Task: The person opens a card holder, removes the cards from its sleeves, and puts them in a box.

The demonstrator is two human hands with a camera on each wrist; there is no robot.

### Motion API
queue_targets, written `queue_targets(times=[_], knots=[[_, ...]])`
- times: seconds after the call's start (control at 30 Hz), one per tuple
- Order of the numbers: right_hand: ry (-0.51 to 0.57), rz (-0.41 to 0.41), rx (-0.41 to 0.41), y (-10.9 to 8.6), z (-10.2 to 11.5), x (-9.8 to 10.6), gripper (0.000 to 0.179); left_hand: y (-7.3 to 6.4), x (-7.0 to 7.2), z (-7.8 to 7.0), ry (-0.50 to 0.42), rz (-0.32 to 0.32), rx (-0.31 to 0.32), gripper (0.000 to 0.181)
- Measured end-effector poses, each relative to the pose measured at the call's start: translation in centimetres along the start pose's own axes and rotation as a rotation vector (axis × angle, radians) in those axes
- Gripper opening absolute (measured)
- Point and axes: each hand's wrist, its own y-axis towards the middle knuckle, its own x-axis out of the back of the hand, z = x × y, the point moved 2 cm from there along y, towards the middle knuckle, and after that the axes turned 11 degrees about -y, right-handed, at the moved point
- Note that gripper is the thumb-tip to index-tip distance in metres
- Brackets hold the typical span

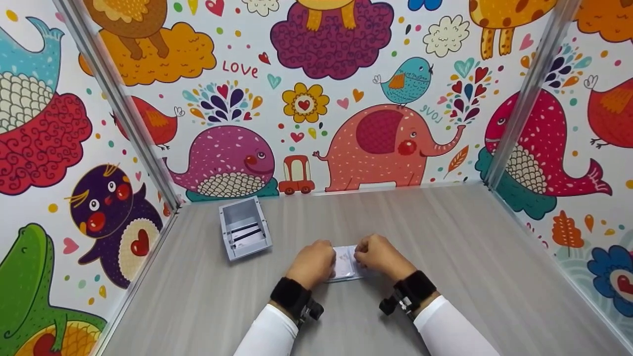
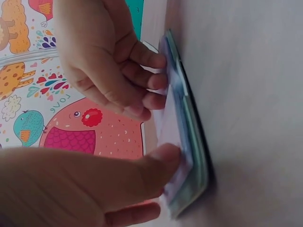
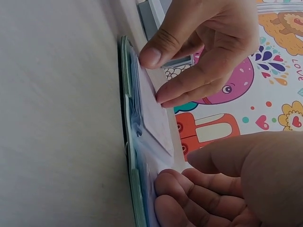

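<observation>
A small open card holder (image 1: 357, 274) with clear sleeves and green edges lies flat on the table, between both hands. On its left half rests a pale pinkish card (image 3: 154, 120). My left hand (image 1: 311, 264) holds that card at its left end, the thumb (image 2: 166, 158) on its face and the fingers along the far side. At the right half is my right hand (image 1: 380, 257), its fingers curled. The fingertips (image 3: 168, 182) pinch at the clear plastic sleeve (image 3: 154, 158), with the thumb close by. How much film lies between them is partly hidden.
A grey open box (image 1: 246, 230) stands at the back left of the wood-grain table (image 1: 198, 296), with pale flat pieces and dark strips inside. Printed cartoon walls (image 1: 306, 138) with metal corner posts enclose the table at the back and sides.
</observation>
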Motion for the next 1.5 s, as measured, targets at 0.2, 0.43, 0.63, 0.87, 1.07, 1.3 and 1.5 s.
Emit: queue_targets(times=[0.2, 0.43, 0.63, 0.87, 1.07, 1.3, 1.5], knots=[[-0.006, -0.011, 0.005, -0.2, 0.1, 0.0, 0.007, 0.2, -0.2, 0.0, 0.014, 0.021, 0.022, 0.013], [-0.033, -0.048, 0.001, -0.1, -0.1, 0.0, 0.012, 0.4, -0.7, -0.1, 0.017, 0.015, 0.001, 0.018], [-0.041, -0.055, -0.036, -0.1, -0.1, -0.1, 0.027, 0.4, -1.1, -0.3, 0.019, -0.007, -0.012, 0.021], [-0.007, -0.043, -0.073, 0.1, -0.2, -0.2, 0.030, 0.4, -1.1, -0.5, 0.011, -0.004, -0.016, 0.023], [0.104, -0.010, -0.120, 0.3, -0.8, -0.6, 0.030, 0.2, -0.9, -0.8, 0.013, -0.011, -0.023, 0.021], [0.183, 0.016, -0.095, 0.4, -1.1, -0.9, 0.029, 0.3, -0.9, -0.8, 0.009, -0.017, -0.008, 0.024], [0.273, 0.035, -0.115, 0.5, -1.2, -0.9, 0.034, 0.2, -0.8, -0.8, 0.003, -0.050, 0.007, 0.026]])
